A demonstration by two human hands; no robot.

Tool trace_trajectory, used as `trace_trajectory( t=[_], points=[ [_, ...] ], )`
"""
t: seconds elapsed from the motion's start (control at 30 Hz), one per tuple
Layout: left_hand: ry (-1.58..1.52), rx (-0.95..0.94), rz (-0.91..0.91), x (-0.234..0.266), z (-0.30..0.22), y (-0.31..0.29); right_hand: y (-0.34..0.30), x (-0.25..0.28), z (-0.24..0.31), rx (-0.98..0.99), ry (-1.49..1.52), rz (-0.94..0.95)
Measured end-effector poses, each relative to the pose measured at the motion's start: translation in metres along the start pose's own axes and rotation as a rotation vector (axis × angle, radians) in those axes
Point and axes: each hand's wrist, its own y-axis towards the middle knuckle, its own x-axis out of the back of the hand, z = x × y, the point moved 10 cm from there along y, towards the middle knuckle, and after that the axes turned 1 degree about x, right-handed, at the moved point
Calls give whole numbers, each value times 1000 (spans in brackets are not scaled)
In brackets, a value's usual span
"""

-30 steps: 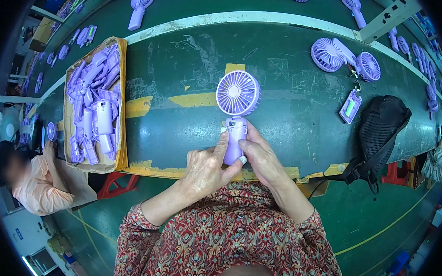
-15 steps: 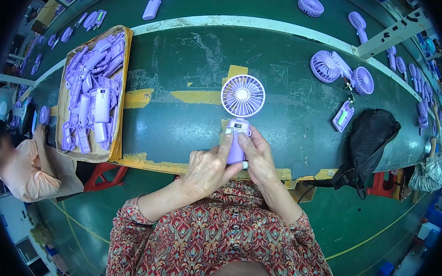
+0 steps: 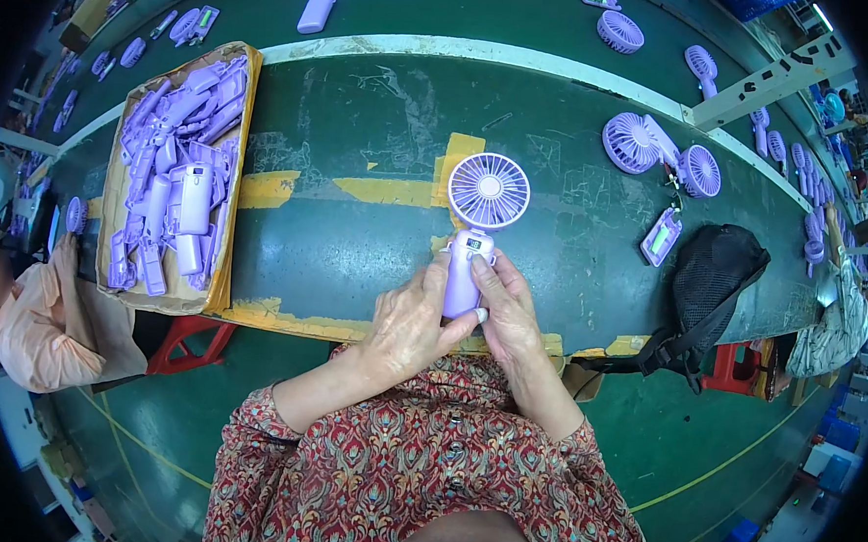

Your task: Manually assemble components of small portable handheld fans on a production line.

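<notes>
Between both hands I hold a purple handheld fan (image 3: 461, 284), its round grille pointing away from me and a small dark display below it. My left hand (image 3: 404, 320) is closed on the left side of the handle, thumb reaching across the lower end. On the right side, my right hand (image 3: 512, 312) grips the handle with its thumb on the front. The handle's back and some fingertips are hidden. At the left, a cardboard box (image 3: 223, 270) holds many loose purple casing pieces (image 3: 158, 203).
An unassembled purple fan (image 3: 632, 144) with an attached casing part (image 3: 661, 237) lies at the right. Beside it sits a black mesh bag (image 3: 716, 281). More fans (image 3: 317, 8) lie beyond the white rail (image 3: 397, 45). A co-worker (image 3: 43, 324) sits at the far left.
The fan leans slightly more to the right, its grille shifted a little right. Both hands keep their hold. The surroundings have shifted slightly in view.
</notes>
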Motion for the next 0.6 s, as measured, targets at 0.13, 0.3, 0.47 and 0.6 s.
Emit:
trace_trajectory(
  t=[0.13, 0.3, 0.47, 0.6],
  points=[
    [-19, 43, 17, 8, 0, 4, 1, 2, 3, -16, 72, -46],
    [-242, 164, -78, 41, 24, 7, 1, 13, -1, -42, 138, -70],
    [192, -158, -307, 63, 10, 13, 4, 8, 2, -48, 77, -46],
    [-102, -264, -228, 41, -4, 19, 3, 14, 0, -23, 1, -71]
  ],
)
